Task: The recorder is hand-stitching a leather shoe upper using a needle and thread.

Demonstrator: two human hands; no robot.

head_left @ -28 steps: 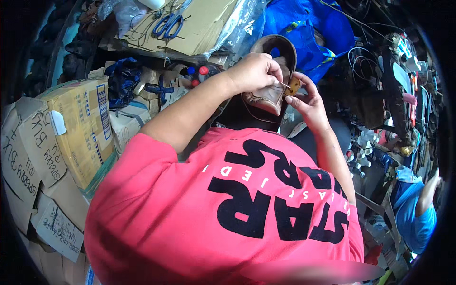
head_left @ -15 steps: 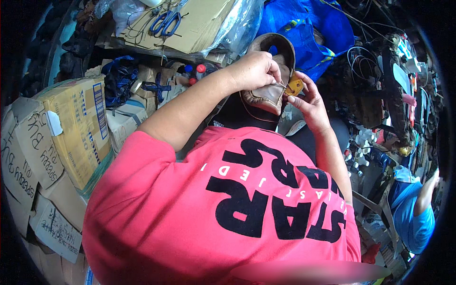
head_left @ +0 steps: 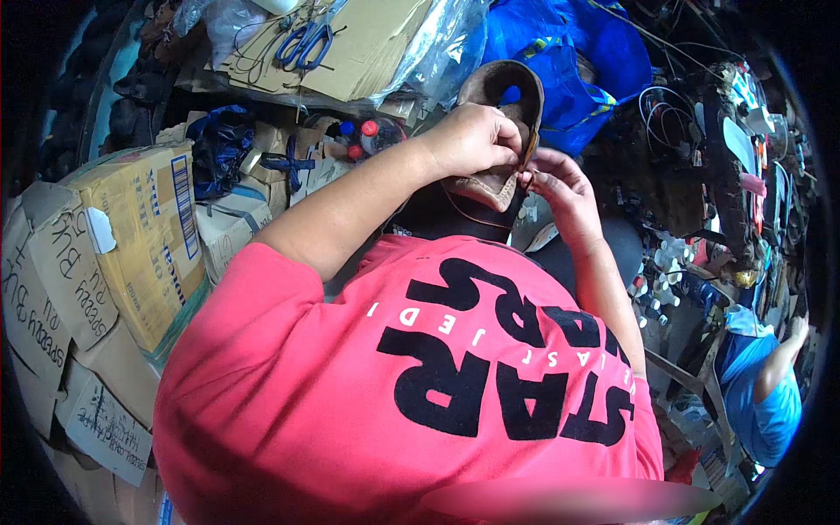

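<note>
A brown shoe lies in front of my chest, its rounded heel end pointing away and its lighter, stitched flap toward me. My left hand is closed over the shoe's opening from the left, its fingertips curled inward on the leather. At the shoe's right edge my right hand pinches with thumb and forefinger; what lies between those fingertips is too small to make out. A blue round spot shows inside the heel. Dark material sits beneath the shoe.
Blue-handled scissors lie on flat cardboard at the far left. A blue bag stands beyond the shoe. Cardboard boxes crowd the left, and red-capped bottles stand near my left forearm. Another person's blue sleeve shows far right.
The shoe has tilted, so the yellow piece on its right side no longer shows. My right hand's fingers have drawn up against the shoe's edge. My left hand has shifted slightly.
</note>
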